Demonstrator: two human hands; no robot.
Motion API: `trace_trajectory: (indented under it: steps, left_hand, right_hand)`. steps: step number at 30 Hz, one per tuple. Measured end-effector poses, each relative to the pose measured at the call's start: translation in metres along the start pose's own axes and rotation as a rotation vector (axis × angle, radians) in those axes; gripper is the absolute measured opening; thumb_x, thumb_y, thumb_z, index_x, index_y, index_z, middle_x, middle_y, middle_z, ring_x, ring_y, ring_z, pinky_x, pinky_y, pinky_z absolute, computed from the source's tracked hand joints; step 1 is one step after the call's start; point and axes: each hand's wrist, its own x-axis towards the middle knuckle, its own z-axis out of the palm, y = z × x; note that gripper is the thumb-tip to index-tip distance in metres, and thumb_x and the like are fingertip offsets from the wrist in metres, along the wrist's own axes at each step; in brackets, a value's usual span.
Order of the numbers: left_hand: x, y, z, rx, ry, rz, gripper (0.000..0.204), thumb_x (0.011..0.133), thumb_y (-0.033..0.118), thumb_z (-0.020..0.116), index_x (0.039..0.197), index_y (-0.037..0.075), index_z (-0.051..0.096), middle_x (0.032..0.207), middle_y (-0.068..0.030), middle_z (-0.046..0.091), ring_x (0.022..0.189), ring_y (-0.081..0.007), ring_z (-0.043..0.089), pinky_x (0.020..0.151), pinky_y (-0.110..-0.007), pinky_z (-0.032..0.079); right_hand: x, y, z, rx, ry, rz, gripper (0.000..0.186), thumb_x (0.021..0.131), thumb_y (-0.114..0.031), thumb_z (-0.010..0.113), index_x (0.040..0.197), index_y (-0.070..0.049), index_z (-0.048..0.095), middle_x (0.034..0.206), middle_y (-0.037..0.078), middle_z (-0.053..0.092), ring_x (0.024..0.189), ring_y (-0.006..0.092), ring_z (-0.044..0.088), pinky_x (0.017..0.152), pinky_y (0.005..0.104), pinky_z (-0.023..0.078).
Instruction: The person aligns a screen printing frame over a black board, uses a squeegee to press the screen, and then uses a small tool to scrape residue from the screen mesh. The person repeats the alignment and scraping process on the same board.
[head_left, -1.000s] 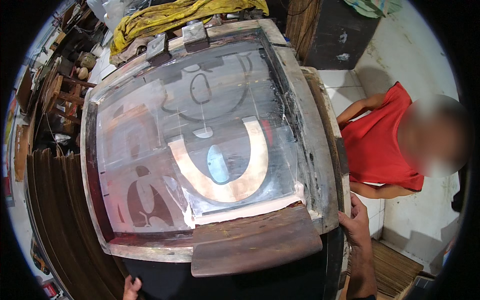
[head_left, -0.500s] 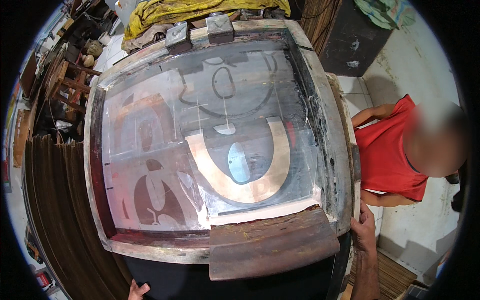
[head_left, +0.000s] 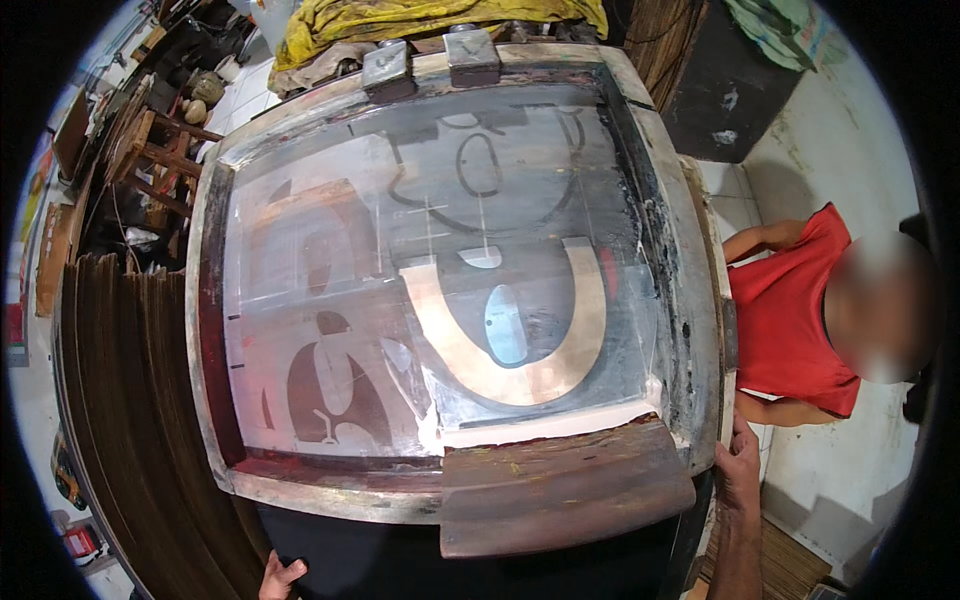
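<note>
A wooden screen-printing frame (head_left: 683, 280) lies before me, its grey stencilled mesh (head_left: 300, 240) showing a pale U shape and a light blue oval. A wide brown squeegee blade (head_left: 565, 495) rests across its near right rim, beside a streak of pale ink (head_left: 540, 430). My left hand (head_left: 283, 576) is at the lower left edge of the black board (head_left: 350, 545) under the frame, thumb on top, fingers partly hidden. My right hand (head_left: 738, 465) grips the right edge of the board assembly, below the frame's right corner. Two metal hinge blocks (head_left: 474, 58) sit on the far rim.
A person in a red top (head_left: 785, 315) stands at the right, arms at the assembly. Tall cardboard stacks (head_left: 115, 400) flank the left. A wooden stool (head_left: 150, 150) stands behind them. A yellow cloth (head_left: 440, 20) lies beyond the frame, near a dark panel (head_left: 725, 105).
The whole view has shifted steadily, so the frame, stacks and person appear further right. Both my hands keep their places on the edges of the assembly.
</note>
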Motion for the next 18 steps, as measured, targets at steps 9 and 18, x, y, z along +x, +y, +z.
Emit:
trace_trajectory:
  steps: [9,18]
  left_hand:
    - [-0.006,0.02,0.027,-0.117,0.05,-0.09,0.101,0.068,0.023,0.097,0.151,-0.004,0.047,0.142,-0.0144,0.064,0.129,-0.033,0.061,0.112,-0.044,0.045]
    - [-0.014,0.031,0.035,-0.182,0.003,-0.093,0.106,0.067,0.025,0.099,0.152,-0.006,0.044,0.142,-0.0168,0.063,0.129,-0.0342,0.061,0.113,-0.045,0.046]
  right_hand:
    - [0.004,0.011,-0.011,-0.024,-0.022,-0.032,0.073,0.088,-0.019,0.085,0.148,0.006,0.051,0.131,0.013,0.07,0.113,0.0193,0.07,0.101,0.0337,0.054]
    - [-0.002,0.004,-0.012,0.009,-0.053,0.004,0.077,0.087,-0.023,0.088,0.149,0.004,0.052,0.131,0.011,0.07,0.113,0.0188,0.07,0.1,0.0333,0.055]
